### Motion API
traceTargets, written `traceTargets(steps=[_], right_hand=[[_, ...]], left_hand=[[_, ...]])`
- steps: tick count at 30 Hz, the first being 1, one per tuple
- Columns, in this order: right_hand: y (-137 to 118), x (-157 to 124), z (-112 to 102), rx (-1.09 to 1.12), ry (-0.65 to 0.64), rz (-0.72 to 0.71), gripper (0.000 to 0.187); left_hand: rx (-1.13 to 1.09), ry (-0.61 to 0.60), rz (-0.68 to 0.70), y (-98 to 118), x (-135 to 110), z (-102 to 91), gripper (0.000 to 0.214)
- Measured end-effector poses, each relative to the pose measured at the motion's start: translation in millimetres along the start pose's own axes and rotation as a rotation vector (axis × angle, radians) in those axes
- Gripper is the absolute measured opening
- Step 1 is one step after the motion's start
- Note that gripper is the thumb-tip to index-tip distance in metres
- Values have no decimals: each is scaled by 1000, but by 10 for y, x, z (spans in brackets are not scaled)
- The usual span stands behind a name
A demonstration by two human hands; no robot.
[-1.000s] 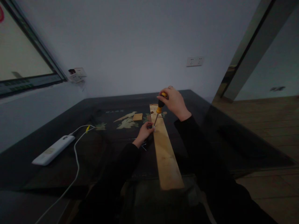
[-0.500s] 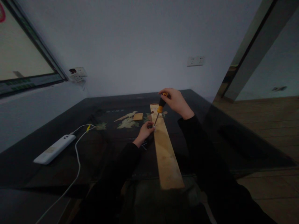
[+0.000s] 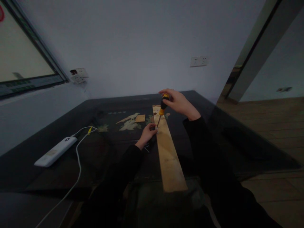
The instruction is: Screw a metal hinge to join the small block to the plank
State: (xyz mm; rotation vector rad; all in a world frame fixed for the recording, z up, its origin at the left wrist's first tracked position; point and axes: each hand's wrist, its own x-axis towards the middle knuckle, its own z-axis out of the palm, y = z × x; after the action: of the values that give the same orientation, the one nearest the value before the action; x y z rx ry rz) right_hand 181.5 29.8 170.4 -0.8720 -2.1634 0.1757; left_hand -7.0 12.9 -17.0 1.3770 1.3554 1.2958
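Note:
My right hand (image 3: pixel 177 102) is closed around the black and yellow handle of a screwdriver (image 3: pixel 161 110). Its shaft slants down to the left, and the tip meets a small white piece (image 3: pixel 157 129) at the left side of a long wooden board (image 3: pixel 169 155). Thumb and forefinger of my left hand (image 3: pixel 147 133) pinch at that white piece, whose exact kind is too small to make out. The board lies lengthwise, its near end jutting over the table's front edge. Close to my left wrist lie a few thin screws or nails (image 3: pixel 147 148), partly hidden.
A dark, glossy table (image 3: pixel 106 158) with a painted flower pattern carries everything. Left on it is a white power bank (image 3: pixel 55 152) with a white cable (image 3: pixel 79 164) running off the front. A small square wooden piece (image 3: pixel 140 118) lies beyond my left hand. Walls stand behind.
My right hand has turned slightly about the screwdriver handle, and the handle has shifted a little to the left. My left hand and the board stay nearly still.

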Motion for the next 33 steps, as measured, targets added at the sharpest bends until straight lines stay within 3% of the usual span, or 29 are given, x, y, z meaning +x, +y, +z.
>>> traceTargets(steps=[2, 5, 10, 17, 20, 22, 26, 29, 33], right_hand=[[-9, 5, -4, 13, -3, -6, 28], [-76, -2, 62, -117, 94, 82, 17], [-125, -18, 156, -324, 139, 241, 31], [42, -12, -22, 4, -75, 14, 41], [5, -17, -44, 18, -78, 37, 29], [-59, -20, 1, -97, -13, 105, 23], [-160, -21, 131, -320, 65, 253, 35], [-140, -26, 145, -242, 37, 229, 38], [-58, -47, 5, -15, -78, 110, 43]], left_hand=[[2, -1, -2, 12, -5, 1, 32], [-2, -13, -9, 8, 1, 5, 30], [-13, -28, -19, -36, 34, 9, 29], [-3, -33, -3, -71, 54, -15, 27], [17, -26, 7, -83, 60, -15, 26], [13, -37, 5, -88, 61, -10, 26], [-19, -43, -1, -84, 54, -1, 28], [-29, -39, -5, -80, 48, -5, 28], [-4, -36, 7, -83, 47, -16, 28]])
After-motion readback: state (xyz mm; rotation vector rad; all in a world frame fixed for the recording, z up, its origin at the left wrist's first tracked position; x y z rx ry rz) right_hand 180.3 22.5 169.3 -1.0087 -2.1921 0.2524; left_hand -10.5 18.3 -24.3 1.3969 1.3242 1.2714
